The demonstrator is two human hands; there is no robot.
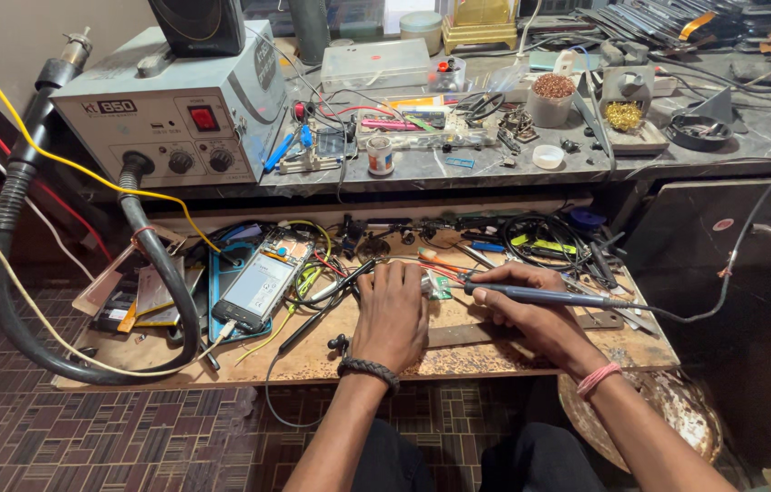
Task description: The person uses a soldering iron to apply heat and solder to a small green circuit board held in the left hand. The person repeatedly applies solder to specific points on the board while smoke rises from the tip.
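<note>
The left hand (392,314) lay flat, pinning the small green circuit board (438,286) to the wooden tabletop (485,351), while the right hand (522,305) gripped the soldering iron (540,296), tip at the board mid-soldering, needing steadiness.

Low wooden board (495,351), worn and scorched, set over a patterned tile floor (130,428). Landmark: opened phone (262,284), lying face-down on a blue mat (219,282) at left of centre. Left of the phone, flat panels and a black hose (162,273) curving across. Right of the phone, loose wires, then a small green circuit board (438,286). Behind the phone, a row of tools and black cable coils (536,232). Above, a grey stone counter (750,137) carrying a grey rework station (176,109).
</note>
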